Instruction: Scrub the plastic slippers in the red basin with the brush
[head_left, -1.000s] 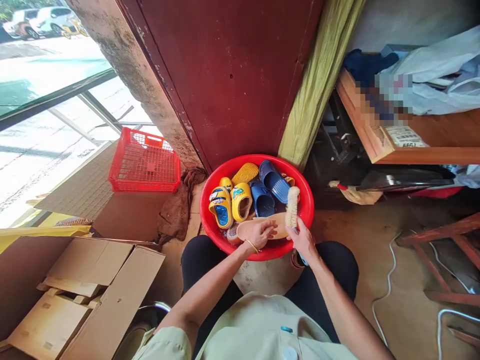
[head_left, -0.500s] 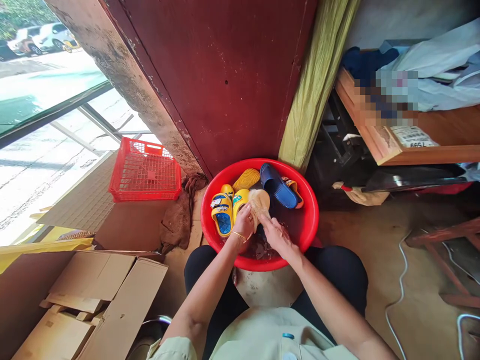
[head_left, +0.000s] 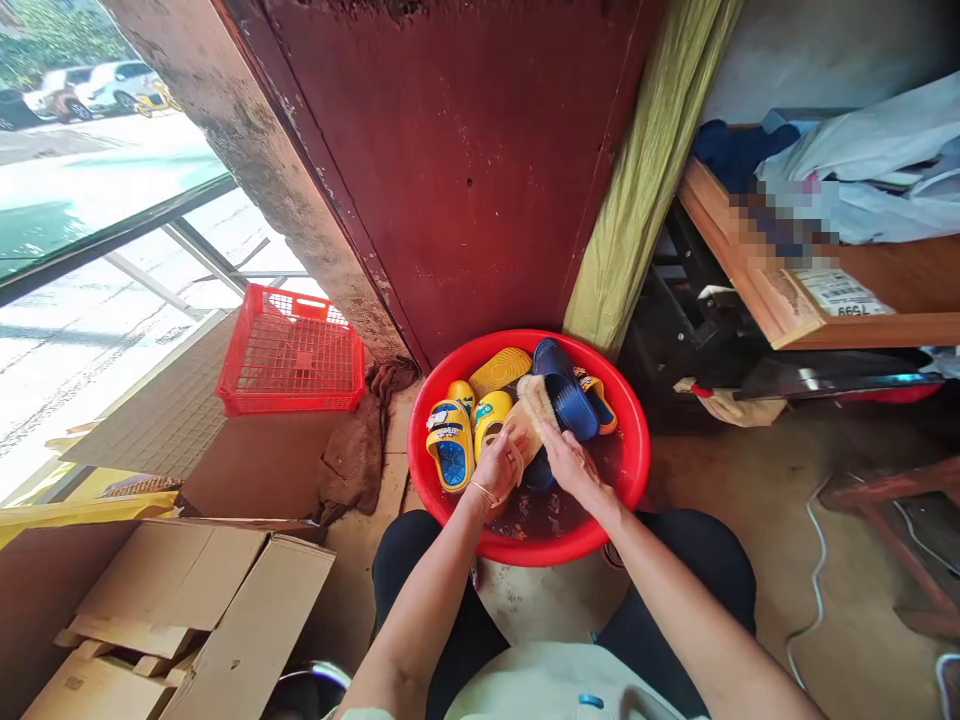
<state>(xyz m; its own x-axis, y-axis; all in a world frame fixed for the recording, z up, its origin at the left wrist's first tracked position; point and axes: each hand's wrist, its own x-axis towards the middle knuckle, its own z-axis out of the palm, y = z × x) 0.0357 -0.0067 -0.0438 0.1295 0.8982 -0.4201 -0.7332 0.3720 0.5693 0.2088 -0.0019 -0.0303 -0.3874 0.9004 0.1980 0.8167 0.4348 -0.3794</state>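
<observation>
A red basin point(head_left: 642, 440) of dark water stands between my knees. My left hand point(head_left: 498, 468) is closed round a beige slipper point(head_left: 525, 432) with a fluffy strap, held over the basin. My right hand point(head_left: 571, 462) touches the slipper's right side near the strap; whether its fingers grip it or something small is hidden. A yellow sandal with a blue insole point(head_left: 451, 450) lies at the basin's left, beside a yellow clog point(head_left: 491, 412). Behind them a yellow sole point(head_left: 500, 370) faces up. Blue slippers point(head_left: 566, 390) and an orange-edged one point(head_left: 600, 400) rest at the back right.
A red plastic crate point(head_left: 294, 360) sits at the left on cardboard, near a brown cloth point(head_left: 352, 460). Open cardboard boxes point(head_left: 255, 610) stand at the lower left. A wooden table point(head_left: 840, 330) is at the right, and a white cable point(head_left: 814, 580) crosses the floor.
The beige slipper has turned so its fluffy strap points up and right. Both hands have shifted slightly with it. The whole view has moved a little.
</observation>
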